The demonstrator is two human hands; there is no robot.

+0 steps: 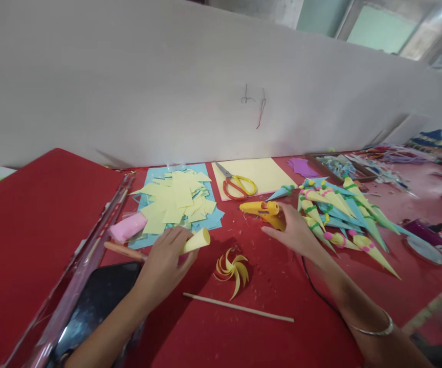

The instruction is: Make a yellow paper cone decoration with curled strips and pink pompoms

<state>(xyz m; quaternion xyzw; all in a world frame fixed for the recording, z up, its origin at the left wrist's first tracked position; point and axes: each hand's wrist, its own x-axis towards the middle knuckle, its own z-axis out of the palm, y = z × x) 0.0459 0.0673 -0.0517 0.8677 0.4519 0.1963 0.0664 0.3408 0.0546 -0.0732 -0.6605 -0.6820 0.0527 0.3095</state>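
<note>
No text I can read here; small dark marking [264,210] on my yellow plastic glue gun [250,207] is illegible.

Left hand [167,266] holding yellow paper cone [195,241], right hand [296,230] at glue gun [260,207], scissors [228,176]

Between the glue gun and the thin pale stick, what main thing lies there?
A yellow pinwheel-shaped paper piece lies between the glue gun and the stick, as the head view shows.
</note>
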